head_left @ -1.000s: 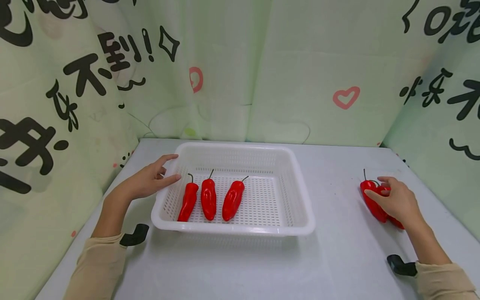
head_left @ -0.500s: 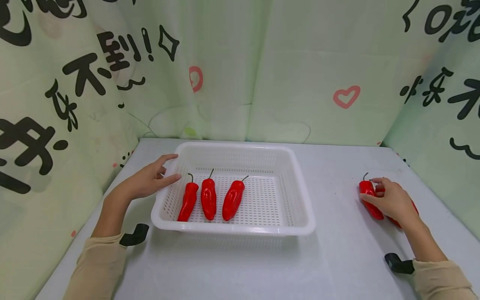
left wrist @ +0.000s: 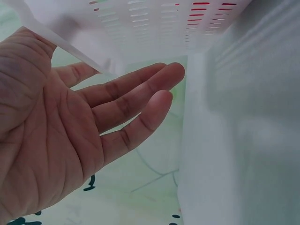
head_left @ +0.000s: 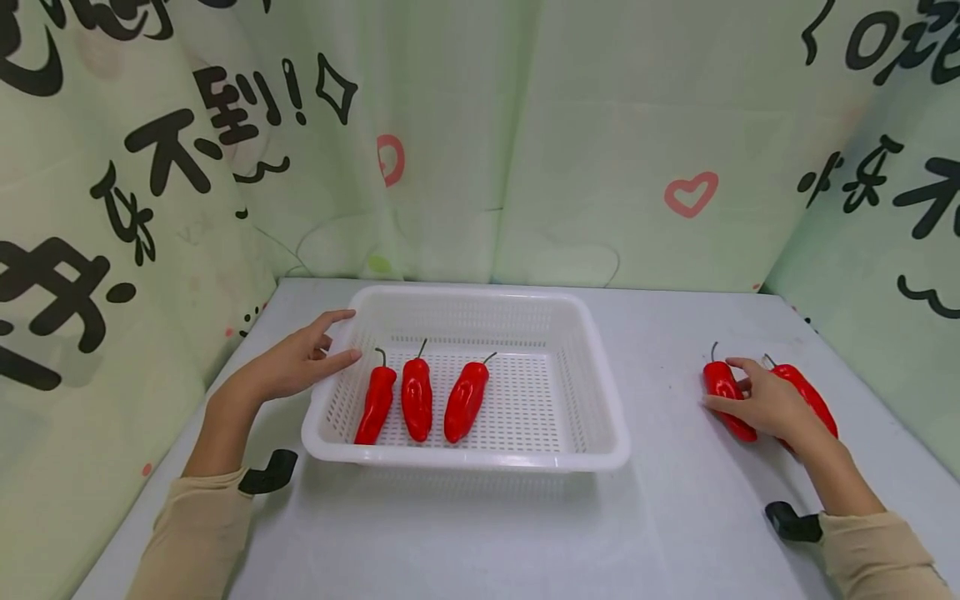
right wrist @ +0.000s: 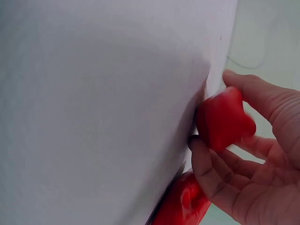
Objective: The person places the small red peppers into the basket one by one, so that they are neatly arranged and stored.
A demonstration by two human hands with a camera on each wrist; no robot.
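In the head view my right hand pinches a red chili pepper between thumb and fingers. The right wrist view shows this chili pepper end-on, close over the tabletop. Another red chili pepper lies just right of the hand, partly covered by it. My left hand rests its thumb and index finger on the left rim of a white plastic basket. Its other fingers stretch loosely beneath the rim in the left wrist view. Three red chili peppers lie apart inside the basket's left half.
The basket stands on a white table, left of centre. Pale green curtains with black writing enclose the table at the back and sides. Black devices are strapped at both wrists, over beige sleeves.
My right hand has drawn one chili pepper leftward, away from the other, so a gap shows between them. The left hand and the basket stay where they were.
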